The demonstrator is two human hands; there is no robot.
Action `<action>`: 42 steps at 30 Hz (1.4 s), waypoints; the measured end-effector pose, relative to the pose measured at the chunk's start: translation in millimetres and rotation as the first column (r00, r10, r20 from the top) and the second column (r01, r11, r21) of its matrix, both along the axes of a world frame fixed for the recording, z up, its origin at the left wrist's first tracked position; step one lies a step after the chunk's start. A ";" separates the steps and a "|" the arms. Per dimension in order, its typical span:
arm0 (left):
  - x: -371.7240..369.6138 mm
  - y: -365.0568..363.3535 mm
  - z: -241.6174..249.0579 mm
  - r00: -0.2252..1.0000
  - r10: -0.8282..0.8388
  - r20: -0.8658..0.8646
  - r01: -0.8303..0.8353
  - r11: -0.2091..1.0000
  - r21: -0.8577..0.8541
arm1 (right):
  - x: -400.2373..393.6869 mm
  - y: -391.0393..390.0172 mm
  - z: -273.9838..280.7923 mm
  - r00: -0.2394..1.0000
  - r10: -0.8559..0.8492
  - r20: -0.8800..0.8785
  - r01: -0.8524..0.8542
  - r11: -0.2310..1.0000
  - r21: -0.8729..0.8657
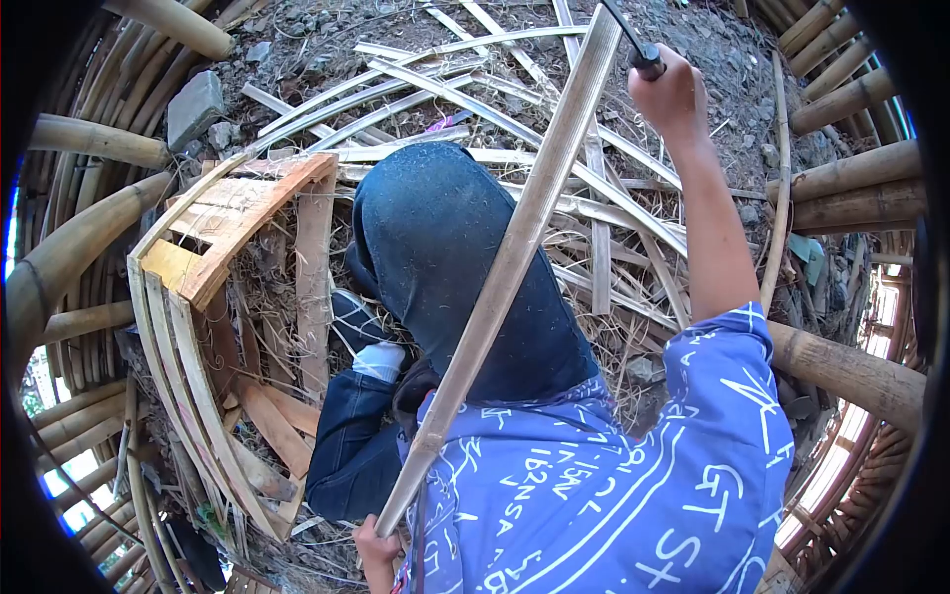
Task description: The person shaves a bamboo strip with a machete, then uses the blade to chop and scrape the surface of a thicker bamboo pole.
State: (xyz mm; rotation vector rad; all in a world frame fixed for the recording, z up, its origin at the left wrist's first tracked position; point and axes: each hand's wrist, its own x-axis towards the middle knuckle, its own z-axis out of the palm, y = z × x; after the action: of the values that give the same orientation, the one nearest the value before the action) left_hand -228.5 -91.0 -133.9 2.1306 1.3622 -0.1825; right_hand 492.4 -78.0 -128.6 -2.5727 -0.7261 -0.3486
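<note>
A long split bamboo strip slants across my body from low on the left to the top edge, passing over my raised knee. Its lower end is gripped by my left hand, fingers wrapped round it beside my hip. My right hand is stretched far forward, closed round the black handle of a tool. From that handle a thin dark shaft or blade runs up and left to the strip's far end, partly cut off by the frame; its exact kind is unclear.
Loose bamboo strips lie crisscrossed on the littered soil ahead. A wooden crate-like frame stands to the left, with curved slats below it. Thick bamboo poles line both sides. A stone block sits at upper left.
</note>
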 end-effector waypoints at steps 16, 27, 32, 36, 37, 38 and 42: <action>10.9 44.4 16.1 0.997 0.076 0.028 -0.081 0.960 0.267 | -70.5 -16.4 3.4 0.820 0.269 -0.505 0.152 0.749 0.645; 41.5 59.4 35.9 0.999 -0.012 -0.030 0.024 0.902 0.430 | -160.1 28.3 41.1 0.804 0.585 -0.107 -0.523 0.781 0.342; 88.7 66.6 74.3 0.977 -0.127 -0.171 0.198 0.837 0.511 | -155.0 38.8 50.0 0.850 0.522 -0.066 -0.524 0.852 -0.015; 90.7 69.0 77.9 0.974 -0.158 -0.164 0.224 0.800 0.557 | -146.3 43.1 49.3 0.853 0.515 -0.077 -0.520 0.852 -0.064; 82.1 68.1 74.5 0.977 -0.119 -0.176 0.197 0.821 0.535 | -145.1 44.1 49.0 0.857 0.512 -0.066 -0.515 0.855 -0.061; 74.9 67.5 71.5 0.978 -0.081 -0.191 0.170 0.840 0.515 | -143.8 44.3 49.2 0.854 0.516 -0.064 -0.519 0.852 -0.065; 62.6 64.7 66.7 0.982 -0.028 -0.184 0.119 0.852 0.509 | -131.9 45.2 45.2 0.882 0.469 -0.030 -0.470 0.878 -0.092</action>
State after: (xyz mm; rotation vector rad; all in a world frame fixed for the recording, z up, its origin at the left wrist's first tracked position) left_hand -165.9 -26.3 -67.2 2.6703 1.5620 -0.0243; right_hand 360.5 -32.8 -83.4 -2.3733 -1.3566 -0.1468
